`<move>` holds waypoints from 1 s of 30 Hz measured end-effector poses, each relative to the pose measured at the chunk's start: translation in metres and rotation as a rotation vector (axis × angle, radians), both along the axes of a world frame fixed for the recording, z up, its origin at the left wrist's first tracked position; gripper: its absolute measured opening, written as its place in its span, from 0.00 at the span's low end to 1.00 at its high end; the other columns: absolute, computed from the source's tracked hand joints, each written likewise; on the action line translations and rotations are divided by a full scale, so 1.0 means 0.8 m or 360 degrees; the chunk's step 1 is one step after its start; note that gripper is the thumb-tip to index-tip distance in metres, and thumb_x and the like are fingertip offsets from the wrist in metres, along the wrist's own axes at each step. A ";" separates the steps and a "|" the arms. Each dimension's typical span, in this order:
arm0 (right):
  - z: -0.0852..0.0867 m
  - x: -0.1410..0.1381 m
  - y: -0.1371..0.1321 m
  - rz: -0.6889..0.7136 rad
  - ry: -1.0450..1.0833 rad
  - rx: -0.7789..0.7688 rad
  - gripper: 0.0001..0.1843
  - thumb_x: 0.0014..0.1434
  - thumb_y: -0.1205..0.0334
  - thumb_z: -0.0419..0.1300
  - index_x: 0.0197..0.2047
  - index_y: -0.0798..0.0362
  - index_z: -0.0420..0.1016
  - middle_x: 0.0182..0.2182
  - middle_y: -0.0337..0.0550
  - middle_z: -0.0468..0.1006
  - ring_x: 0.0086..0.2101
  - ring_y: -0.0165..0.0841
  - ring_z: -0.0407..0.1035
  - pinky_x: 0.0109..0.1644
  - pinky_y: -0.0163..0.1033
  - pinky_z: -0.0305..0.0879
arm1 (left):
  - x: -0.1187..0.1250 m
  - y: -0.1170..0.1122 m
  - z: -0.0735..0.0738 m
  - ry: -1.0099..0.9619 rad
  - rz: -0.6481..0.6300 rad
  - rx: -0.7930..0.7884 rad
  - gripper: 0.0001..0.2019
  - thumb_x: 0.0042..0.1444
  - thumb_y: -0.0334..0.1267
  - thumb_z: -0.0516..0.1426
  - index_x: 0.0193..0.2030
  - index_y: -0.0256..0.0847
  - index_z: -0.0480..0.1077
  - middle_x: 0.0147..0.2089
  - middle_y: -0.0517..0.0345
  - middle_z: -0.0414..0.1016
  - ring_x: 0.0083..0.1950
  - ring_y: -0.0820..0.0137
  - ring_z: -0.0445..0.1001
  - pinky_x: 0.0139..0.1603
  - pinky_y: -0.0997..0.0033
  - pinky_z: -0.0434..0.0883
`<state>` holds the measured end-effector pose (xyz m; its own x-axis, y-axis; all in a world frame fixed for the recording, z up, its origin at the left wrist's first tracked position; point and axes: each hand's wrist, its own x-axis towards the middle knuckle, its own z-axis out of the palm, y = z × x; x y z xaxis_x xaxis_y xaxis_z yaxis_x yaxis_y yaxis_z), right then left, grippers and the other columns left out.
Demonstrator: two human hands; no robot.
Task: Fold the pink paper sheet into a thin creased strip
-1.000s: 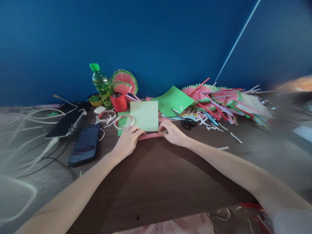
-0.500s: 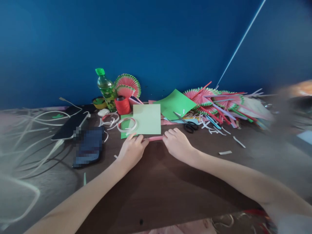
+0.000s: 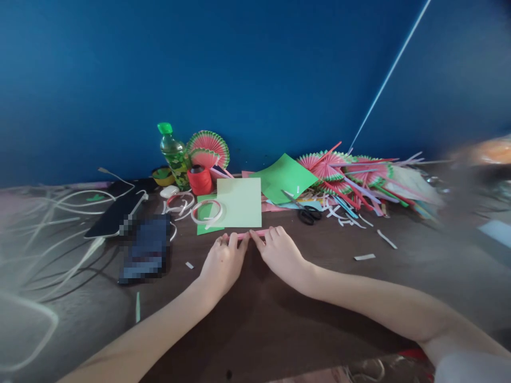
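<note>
A narrow pink paper strip (image 3: 255,233) lies on the dark wooden table (image 3: 255,314), just in front of a pale green paper sheet (image 3: 239,202). My left hand (image 3: 223,260) and my right hand (image 3: 279,252) rest side by side on the strip. The fingers of both curl down and press on it, with the fingertips nearly touching each other in the middle. Only short bits of the strip show between and beyond the fingers.
Black scissors (image 3: 309,213) lie right of the sheet. Tape rolls (image 3: 206,210), a red cup (image 3: 199,181) and a green-capped bottle (image 3: 174,155) stand behind left. Folded paper fans and strips (image 3: 347,170) pile up at right. Phones (image 3: 146,247) and white cables (image 3: 59,213) lie at left.
My hands have come closer together along the pink strip, so less of it shows. The view has tilted slightly, and the hands sit a little lower in the picture.
</note>
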<state>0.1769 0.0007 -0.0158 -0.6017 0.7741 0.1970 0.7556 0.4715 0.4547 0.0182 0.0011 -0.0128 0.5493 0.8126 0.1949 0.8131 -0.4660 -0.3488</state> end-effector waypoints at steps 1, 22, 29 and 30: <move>-0.002 -0.001 0.000 -0.0005 -0.0034 0.0011 0.27 0.55 0.75 0.48 0.59 0.65 0.59 0.31 0.57 0.75 0.33 0.41 0.67 0.37 0.45 0.58 | 0.000 0.000 0.000 0.0004 0.0005 -0.0004 0.22 0.54 0.28 0.48 0.57 0.38 0.61 0.39 0.48 0.68 0.40 0.62 0.72 0.44 0.62 0.70; -0.001 -0.006 0.000 -0.0055 0.0078 0.0061 0.23 0.55 0.78 0.50 0.55 0.70 0.65 0.37 0.63 0.74 0.38 0.43 0.69 0.41 0.46 0.62 | -0.006 -0.003 0.001 -0.0178 -0.0007 -0.0006 0.25 0.53 0.23 0.48 0.58 0.39 0.62 0.39 0.47 0.66 0.46 0.57 0.71 0.42 0.60 0.73; 0.013 -0.004 -0.002 -0.0116 0.0285 -0.0114 0.22 0.57 0.76 0.47 0.54 0.69 0.65 0.34 0.58 0.73 0.36 0.41 0.66 0.38 0.44 0.60 | -0.018 -0.009 0.007 -0.0288 0.0021 -0.0119 0.23 0.56 0.28 0.46 0.59 0.40 0.60 0.48 0.43 0.67 0.52 0.58 0.69 0.39 0.64 0.74; 0.013 0.000 -0.002 -0.0104 0.0382 -0.0143 0.22 0.57 0.74 0.48 0.54 0.67 0.66 0.34 0.56 0.72 0.36 0.41 0.65 0.37 0.44 0.60 | -0.022 -0.009 0.009 -0.0342 0.0019 -0.0148 0.22 0.57 0.29 0.45 0.58 0.40 0.61 0.51 0.43 0.66 0.52 0.60 0.69 0.40 0.65 0.74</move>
<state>0.1773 -0.0008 -0.0052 -0.4941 0.8306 0.2567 0.8669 0.4486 0.2173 0.0004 -0.0061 -0.0059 0.4934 0.8387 0.2303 0.8698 -0.4780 -0.1227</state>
